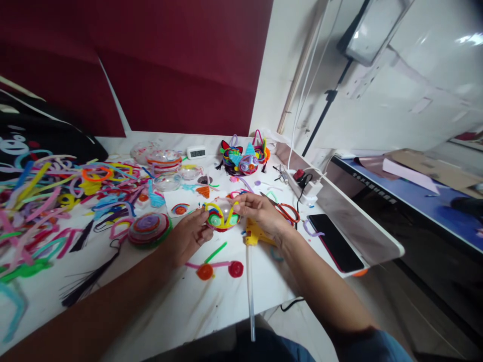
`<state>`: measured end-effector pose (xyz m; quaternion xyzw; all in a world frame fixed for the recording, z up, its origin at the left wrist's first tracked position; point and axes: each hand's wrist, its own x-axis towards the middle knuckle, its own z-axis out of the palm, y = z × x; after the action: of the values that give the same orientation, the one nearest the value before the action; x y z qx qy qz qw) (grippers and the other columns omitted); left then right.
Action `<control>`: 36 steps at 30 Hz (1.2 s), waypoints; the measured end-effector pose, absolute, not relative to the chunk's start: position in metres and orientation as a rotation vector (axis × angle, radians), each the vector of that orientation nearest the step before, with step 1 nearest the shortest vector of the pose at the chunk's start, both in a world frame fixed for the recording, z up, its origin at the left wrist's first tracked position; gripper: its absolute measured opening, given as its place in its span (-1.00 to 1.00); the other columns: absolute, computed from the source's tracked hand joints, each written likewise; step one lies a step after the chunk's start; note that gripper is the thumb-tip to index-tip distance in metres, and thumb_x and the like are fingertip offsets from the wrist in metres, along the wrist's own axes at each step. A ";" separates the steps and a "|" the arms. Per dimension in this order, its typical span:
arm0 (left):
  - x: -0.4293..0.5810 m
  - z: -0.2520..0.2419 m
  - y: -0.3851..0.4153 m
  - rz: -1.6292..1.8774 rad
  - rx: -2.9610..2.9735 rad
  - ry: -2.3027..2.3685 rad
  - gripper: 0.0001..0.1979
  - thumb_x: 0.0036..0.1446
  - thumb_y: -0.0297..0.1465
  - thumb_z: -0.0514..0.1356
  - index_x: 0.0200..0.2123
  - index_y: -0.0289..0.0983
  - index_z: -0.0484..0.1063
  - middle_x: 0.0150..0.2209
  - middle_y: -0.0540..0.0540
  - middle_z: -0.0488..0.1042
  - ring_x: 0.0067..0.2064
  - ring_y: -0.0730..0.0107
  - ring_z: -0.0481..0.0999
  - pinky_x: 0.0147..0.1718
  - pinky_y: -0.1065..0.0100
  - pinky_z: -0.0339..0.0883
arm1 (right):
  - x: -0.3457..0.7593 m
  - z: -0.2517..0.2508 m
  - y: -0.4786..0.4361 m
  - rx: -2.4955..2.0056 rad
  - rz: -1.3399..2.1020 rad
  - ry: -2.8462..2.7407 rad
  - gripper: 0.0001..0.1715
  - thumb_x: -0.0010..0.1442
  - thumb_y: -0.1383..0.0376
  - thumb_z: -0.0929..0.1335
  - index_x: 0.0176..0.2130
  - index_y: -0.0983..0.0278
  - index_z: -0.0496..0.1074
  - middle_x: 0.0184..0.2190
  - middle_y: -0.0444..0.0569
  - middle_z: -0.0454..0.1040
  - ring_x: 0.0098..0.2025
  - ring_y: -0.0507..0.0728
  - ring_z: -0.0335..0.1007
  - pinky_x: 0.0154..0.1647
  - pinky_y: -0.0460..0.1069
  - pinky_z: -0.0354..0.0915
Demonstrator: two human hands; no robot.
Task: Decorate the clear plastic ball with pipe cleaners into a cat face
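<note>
A clear round shell [222, 213] wrapped with coloured pipe cleaners is held between both hands, with yellow strips and green spirals on its near face. My left hand [190, 234] grips its left side, thumb and fingers closed on the edge. On the right side, my right hand [260, 211] pinches the upper edge near a yellow strip. A yellow glue gun [254, 234] lies partly under my right hand, its clear glue stick pointing toward me. Nearer me on the table are an orange coil [205, 272] and a red coil [236, 269] with pink and green strips.
Loose pipe cleaners [33, 201] heap at the left beside a coiled disc [149, 229]. Orange-handled scissors [289, 213], a black phone [335, 244] and a power strip [302, 186] are at the right. Finished colourful pieces [245, 158] and a small white clock [196, 153] stand behind.
</note>
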<state>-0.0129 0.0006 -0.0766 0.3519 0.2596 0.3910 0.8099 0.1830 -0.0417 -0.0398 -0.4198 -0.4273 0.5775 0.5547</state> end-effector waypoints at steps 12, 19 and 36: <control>-0.009 -0.066 -0.005 0.921 0.879 0.604 -0.77 -0.02 -0.36 0.35 -0.46 -0.29 0.33 -0.54 0.08 0.31 -0.59 0.63 0.19 -0.67 0.53 0.01 | 0.169 -0.029 -0.046 -1.256 1.071 -1.211 -0.39 -0.08 0.11 0.53 -0.05 0.25 0.43 -0.15 -0.03 0.49 -0.07 0.15 0.38 -0.06 0.03 0.28; -0.007 -0.066 -0.008 0.963 0.945 0.643 -0.72 -0.04 -0.36 0.36 -0.52 -0.30 0.28 -0.58 0.12 0.20 -0.62 0.66 0.15 -0.68 0.53 -0.07 | 0.158 -0.032 -0.038 -1.272 1.049 -1.280 -0.46 -0.14 0.08 0.53 -0.19 0.27 0.45 -0.23 -0.07 0.45 -0.18 0.12 0.37 -0.11 0.02 0.27; -0.012 -0.074 0.008 0.962 0.776 0.624 -0.77 -0.02 -0.47 0.35 -0.50 -0.30 0.31 -0.58 0.11 0.27 -0.62 0.63 0.23 -0.70 0.53 0.00 | 0.169 -0.030 -0.030 -1.163 1.053 -1.210 -0.46 -0.12 0.05 0.54 -0.17 0.25 0.48 -0.22 -0.08 0.49 -0.16 0.09 0.39 -0.07 0.00 0.27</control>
<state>-0.0124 0.0084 -0.0745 0.3578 0.2879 0.4434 0.7698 0.1694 -0.0299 -0.0297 -0.4908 -0.5108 0.4447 0.5482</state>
